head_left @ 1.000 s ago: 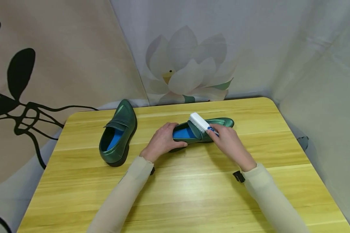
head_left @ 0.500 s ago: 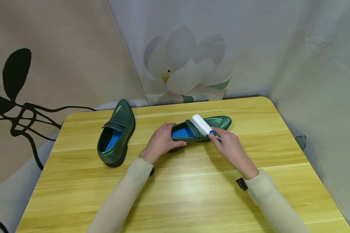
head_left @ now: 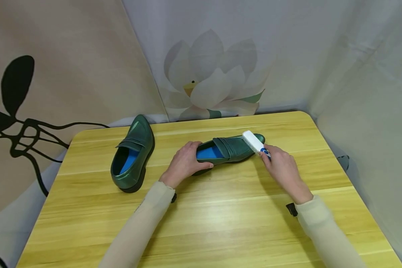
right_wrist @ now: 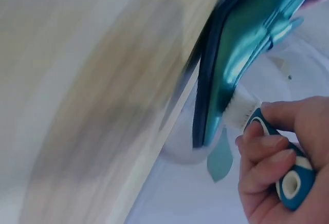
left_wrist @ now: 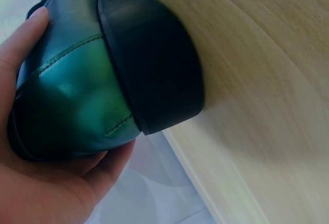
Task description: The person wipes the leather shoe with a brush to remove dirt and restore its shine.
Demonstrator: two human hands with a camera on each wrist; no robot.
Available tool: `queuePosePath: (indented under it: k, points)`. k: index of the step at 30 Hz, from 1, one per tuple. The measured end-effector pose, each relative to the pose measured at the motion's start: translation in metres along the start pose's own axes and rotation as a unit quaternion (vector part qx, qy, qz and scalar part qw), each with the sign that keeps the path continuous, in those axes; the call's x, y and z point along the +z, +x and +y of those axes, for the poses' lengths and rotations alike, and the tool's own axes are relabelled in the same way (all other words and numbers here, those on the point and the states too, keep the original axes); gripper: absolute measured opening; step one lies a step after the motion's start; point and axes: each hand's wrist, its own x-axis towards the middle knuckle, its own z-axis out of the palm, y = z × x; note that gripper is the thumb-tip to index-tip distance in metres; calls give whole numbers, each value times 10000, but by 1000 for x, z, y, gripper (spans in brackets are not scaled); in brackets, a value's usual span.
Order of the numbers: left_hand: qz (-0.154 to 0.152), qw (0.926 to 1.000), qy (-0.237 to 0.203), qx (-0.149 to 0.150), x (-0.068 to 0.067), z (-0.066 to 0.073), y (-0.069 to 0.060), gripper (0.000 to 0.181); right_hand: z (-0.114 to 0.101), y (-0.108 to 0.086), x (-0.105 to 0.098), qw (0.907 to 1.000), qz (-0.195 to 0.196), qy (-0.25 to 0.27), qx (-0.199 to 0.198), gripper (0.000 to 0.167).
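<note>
A green loafer (head_left: 232,147) with a blue insole lies on the table, its toe pointing right. My left hand (head_left: 185,162) grips it round the heel; in the left wrist view, thumb and fingers wrap the green heel counter (left_wrist: 77,98) above the black heel block (left_wrist: 154,59). In my right hand (head_left: 284,169) is a white brush (head_left: 252,140) with a blue-and-white handle (right_wrist: 293,175), fingers curled round that handle. The bristles (right_wrist: 239,110) touch the upper near the toe. The other green loafer (head_left: 134,154) stands at the left, toe towards the back.
The wooden table (head_left: 201,223) has its back edge just beyond the shoes. Behind it hangs a pale curtain (head_left: 288,56) printed with a large flower. Black printed stems (head_left: 37,126) show on the fabric at the left.
My right hand has moved the brush rightward along the shoe, from the strap across the instep to near the toe. The left hand keeps its grip on the heel.
</note>
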Motion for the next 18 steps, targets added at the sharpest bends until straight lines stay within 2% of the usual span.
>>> queuePosePath:
  k: [3,6,14,18]
  points:
    - [-1,10000,7,23,0,0,0,91,4,2,-1,9996,218,-176,-51,37]
    - [-1,10000,13,29,-1,0,0,91,0,4,3,9994,265,-198,-71,36]
    - [-5,10000,24,-34,-2,1,-1,92,-39,12,15,9980,-360,517,-60,41]
    - [-15,10000,36,-53,-2,1,-2,92,-39,12,16,9986,-302,436,-6,41]
